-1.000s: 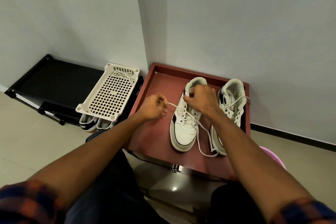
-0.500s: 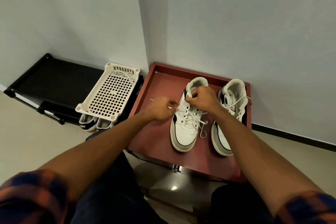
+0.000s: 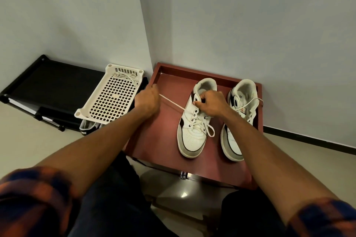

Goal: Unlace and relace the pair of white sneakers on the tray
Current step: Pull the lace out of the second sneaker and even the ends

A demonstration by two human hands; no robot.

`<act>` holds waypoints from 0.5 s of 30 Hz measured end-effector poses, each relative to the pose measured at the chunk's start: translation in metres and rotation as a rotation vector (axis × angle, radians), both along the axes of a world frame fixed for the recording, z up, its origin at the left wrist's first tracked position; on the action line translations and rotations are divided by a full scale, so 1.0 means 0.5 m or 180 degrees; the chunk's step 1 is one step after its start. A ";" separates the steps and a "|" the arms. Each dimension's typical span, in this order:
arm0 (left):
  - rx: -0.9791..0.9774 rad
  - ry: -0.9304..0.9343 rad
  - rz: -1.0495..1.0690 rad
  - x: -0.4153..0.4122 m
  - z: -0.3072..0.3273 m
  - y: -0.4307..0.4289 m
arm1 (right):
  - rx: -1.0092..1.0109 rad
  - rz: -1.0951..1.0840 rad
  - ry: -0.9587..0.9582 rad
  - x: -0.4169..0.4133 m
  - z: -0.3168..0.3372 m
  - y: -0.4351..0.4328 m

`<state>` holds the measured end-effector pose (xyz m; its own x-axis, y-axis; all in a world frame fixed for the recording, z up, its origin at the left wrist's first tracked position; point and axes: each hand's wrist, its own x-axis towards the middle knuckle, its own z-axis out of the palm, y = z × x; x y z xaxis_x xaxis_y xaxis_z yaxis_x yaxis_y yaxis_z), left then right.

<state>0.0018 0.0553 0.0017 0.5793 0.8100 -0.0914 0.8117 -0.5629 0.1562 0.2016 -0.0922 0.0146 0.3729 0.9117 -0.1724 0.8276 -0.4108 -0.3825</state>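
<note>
Two white sneakers with grey and black trim stand side by side on a dark red tray [image 3: 163,140]. My left hand [image 3: 147,100] grips a white lace [image 3: 173,103] and holds it taut out to the left of the left sneaker [image 3: 194,131], over the tray's left rim. My right hand [image 3: 211,105] rests on that sneaker's upper eyelets, fingers curled and pinching the shoe's tongue or lace there. A short lace loop hangs off that sneaker's right side. The right sneaker [image 3: 239,121] stands untouched, its lace draped toward the tray's right edge.
A white perforated plastic basket [image 3: 109,98] with a loose lace in it lies tilted left of the tray, over another pair of shoes [image 3: 87,128]. A black low rack [image 3: 44,86] stands by the left wall. Walls close in behind the tray. A metal stool base [image 3: 183,175] shows below.
My left hand has pulled the lace farther left, from beside the sneaker to the tray's left rim, drawing it taut. The long loop trailing right of the sneaker has shortened. My right hand stayed on the eyelets.
</note>
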 end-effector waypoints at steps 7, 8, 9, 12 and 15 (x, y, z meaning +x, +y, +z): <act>-0.0409 -0.0442 -0.1039 0.032 0.000 -0.049 | -0.0058 0.0034 0.0048 0.002 -0.002 0.002; -0.0694 -0.0437 -0.1347 0.039 -0.003 -0.068 | -0.0065 0.0052 0.0041 0.001 0.002 0.001; -0.0844 -0.0340 -0.1581 0.045 -0.006 -0.087 | -0.0062 0.0070 0.0024 -0.001 0.006 0.001; -0.0541 -0.0102 -0.1765 0.054 -0.019 -0.122 | -0.0076 0.0083 -0.0011 -0.005 0.012 0.002; -0.0132 -0.0103 -0.1900 0.055 -0.023 -0.123 | -0.0096 0.0069 0.0013 -0.005 0.013 0.000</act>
<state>0.0293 -0.0061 -0.0096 0.9361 0.3398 -0.0908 0.3515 -0.9130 0.2072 0.1988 -0.0921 0.0213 0.3524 0.9139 -0.2013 0.8349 -0.4042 -0.3736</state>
